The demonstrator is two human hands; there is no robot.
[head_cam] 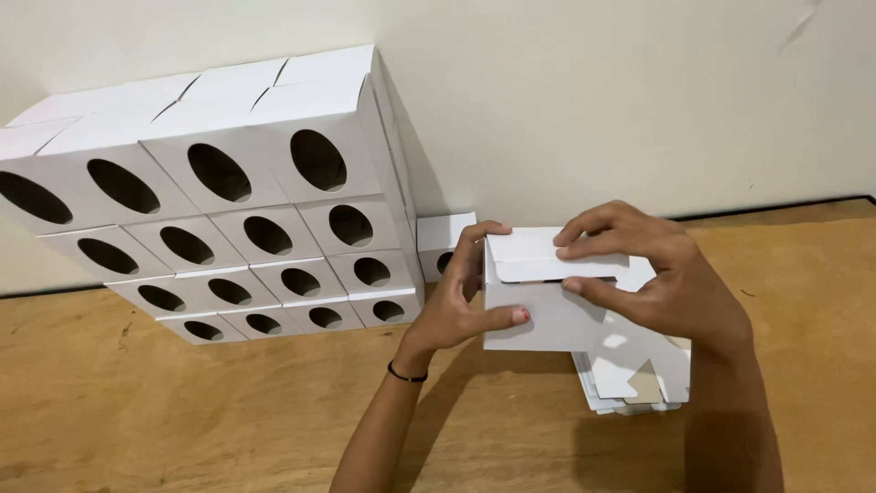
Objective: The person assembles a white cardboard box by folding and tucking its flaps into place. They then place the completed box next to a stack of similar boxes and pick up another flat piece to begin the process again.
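Box in hand: a white cardboard box (547, 306) is being held above the wooden table (182, 411), just right of the stack and over the flat pile.
Left hand: the left hand (461, 306) is gripping the box's left side, thumb pressing on the front face, fingers wrapping behind the corner.
Right hand: the right hand (652, 278) is pinching the top flap (557, 256), which is sitting partly tucked, a dark slit showing beneath it.
Done: a stack of finished boxes with oval cut-outs (228, 219) is standing four rows high against the wall (593, 100); one more folded box (443, 239) is sitting beside it.
Left: a pile of flat box blanks (630, 379) is lying under the right wrist, apparently still unfolded; its depth is hard to tell.
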